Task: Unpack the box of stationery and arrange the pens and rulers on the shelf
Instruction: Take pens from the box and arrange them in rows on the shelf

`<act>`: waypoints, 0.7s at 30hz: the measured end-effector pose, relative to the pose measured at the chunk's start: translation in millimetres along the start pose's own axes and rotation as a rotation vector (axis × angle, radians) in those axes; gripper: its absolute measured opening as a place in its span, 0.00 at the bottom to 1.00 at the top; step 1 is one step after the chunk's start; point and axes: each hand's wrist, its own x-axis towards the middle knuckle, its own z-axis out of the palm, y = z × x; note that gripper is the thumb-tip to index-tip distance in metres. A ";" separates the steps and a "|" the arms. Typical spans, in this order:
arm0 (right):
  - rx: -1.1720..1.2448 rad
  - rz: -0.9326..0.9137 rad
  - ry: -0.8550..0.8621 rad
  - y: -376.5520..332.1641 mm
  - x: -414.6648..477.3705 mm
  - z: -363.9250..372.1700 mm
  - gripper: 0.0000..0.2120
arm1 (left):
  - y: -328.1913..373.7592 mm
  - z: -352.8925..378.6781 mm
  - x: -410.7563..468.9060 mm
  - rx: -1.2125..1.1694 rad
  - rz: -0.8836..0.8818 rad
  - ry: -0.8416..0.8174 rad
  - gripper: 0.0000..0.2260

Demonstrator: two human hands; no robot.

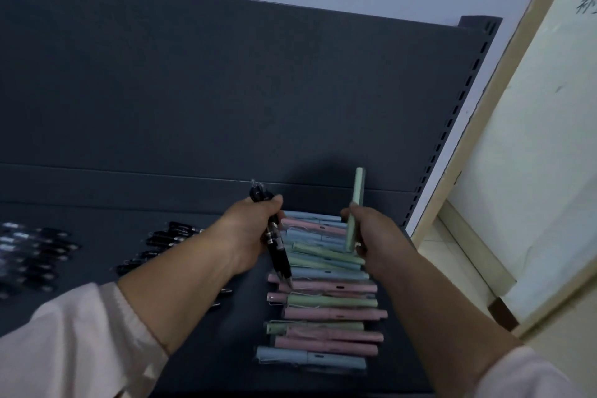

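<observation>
Arranging step: left hand [248, 236] grips black pens [280, 260], right hand [378, 236] pinches a green pen [358, 191] above the pastel stack [326, 317]; the next move likely calls for laying it level there.

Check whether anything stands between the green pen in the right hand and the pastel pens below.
Nothing visible lies under the pale green plastic pen in the right hand. Black pens in the left hand overhang the pastel pen row at its left.

Dim, bluish light — soft blur, wide-angle bending at edges.
</observation>
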 end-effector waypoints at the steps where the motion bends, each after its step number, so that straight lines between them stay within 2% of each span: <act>1: 0.030 0.001 -0.010 1.1 1.1 0.5 0.10 | 0.1 -0.3 1.0 0.025 0.015 0.012 0.04; 5: 0.135 0.017 -0.091 5.7 3.9 4.1 0.04 | 1.8 -4.3 1.2 0.078 0.025 0.036 0.05; 10: 0.202 0.053 -0.150 11.2 6.7 8.4 0.04 | 4.4 -9.9 3.1 -0.029 -0.036 0.017 0.03; 14: 0.222 0.038 -0.029 11.3 14.0 3.8 0.07 | 5.0 -11.7 6.0 -0.105 -0.058 -0.009 0.04; 17: 0.210 -0.043 0.113 10.7 17.4 -3.4 0.09 | 5.8 -13.0 6.1 -0.130 -0.066 -0.020 0.03; 21: -0.036 -0.122 0.233 12.0 17.3 -8.7 0.09 | 5.6 -13.8 6.1 -0.158 -0.066 -0.019 0.03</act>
